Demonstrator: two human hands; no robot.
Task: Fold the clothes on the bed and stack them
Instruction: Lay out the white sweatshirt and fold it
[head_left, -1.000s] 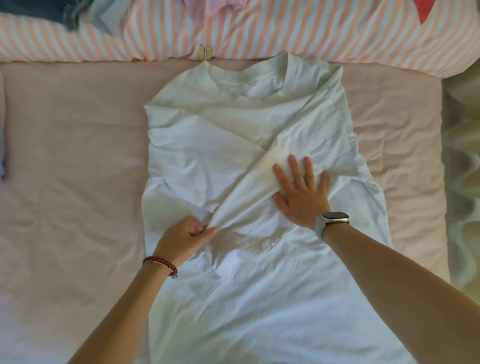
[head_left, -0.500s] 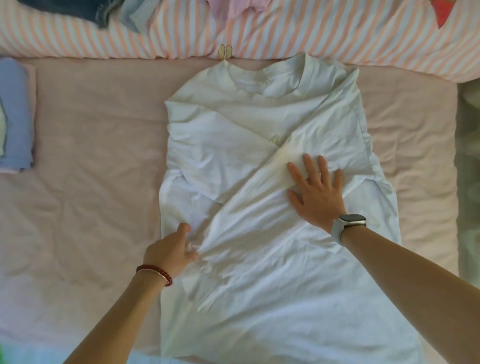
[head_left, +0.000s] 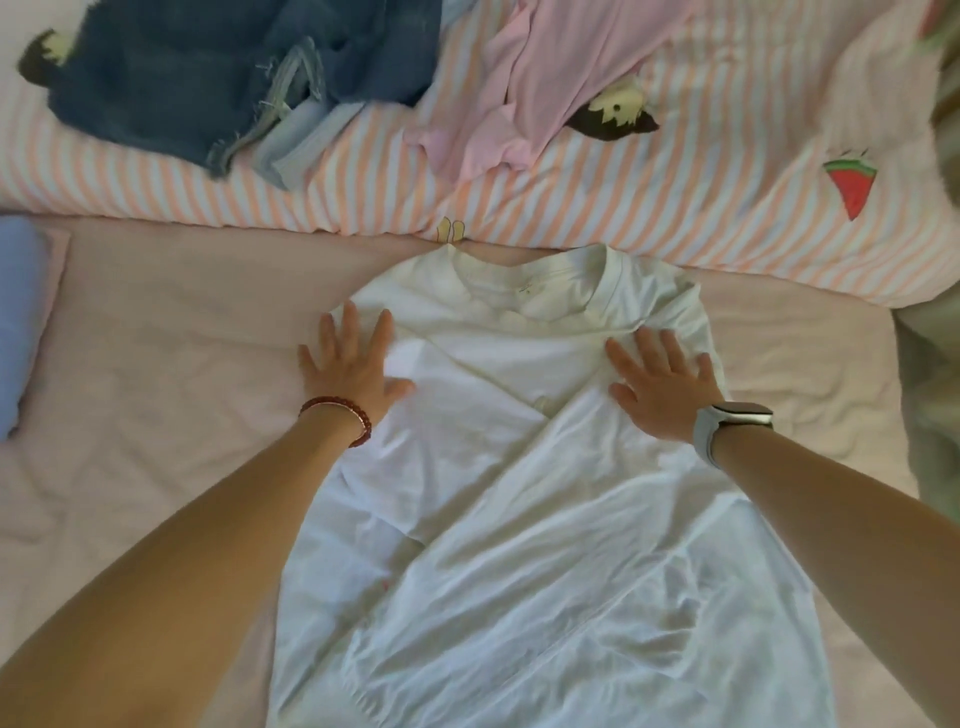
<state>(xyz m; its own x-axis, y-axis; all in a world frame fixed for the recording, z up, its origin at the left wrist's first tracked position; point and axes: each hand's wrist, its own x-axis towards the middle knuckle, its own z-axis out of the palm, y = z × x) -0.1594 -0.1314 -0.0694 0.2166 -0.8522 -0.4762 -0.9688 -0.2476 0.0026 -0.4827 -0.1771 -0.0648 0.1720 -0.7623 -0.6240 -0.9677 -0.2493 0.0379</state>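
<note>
The white T-shirt (head_left: 524, 499) lies flat on the bed (head_left: 156, 374) under both hands, its collar beyond the fingertips and its long body running back between the two forearms. The left hand (head_left: 349, 370) rests flat on the shirt's left shoulder edge, fingers straight and spread, the outer fingers reaching onto the pink sheet just beside the cloth. The right hand (head_left: 662, 387) lies flat on the right shoulder area, fingers spread and straight, palm pressing the folded-in sleeve panel. Neither hand grips anything; both press open-palmed. Both arms stretch forward, angled inward from the lower corners, wrists level with the chest of the shirt. A red bead bracelet (head_left: 340, 415) circles the left wrist, and a watch with a pale strap (head_left: 730, 423) sits on the right.

The shirt is thin, soft cotton, creased in many small wrinkles, with a ribbed round neckline; its two sides are folded in and cross diagonally between the hands.

Beyond the fingertips, a striped peach-and-white duvet (head_left: 597, 197) with a watermelon print runs across the bed. On it, beyond the left hand, lies a heap of frayed blue denim (head_left: 218, 78), and next to that a crumpled pink garment (head_left: 540, 88). Far out to the left of the left hand sits a folded blue piece (head_left: 18, 317).
</note>
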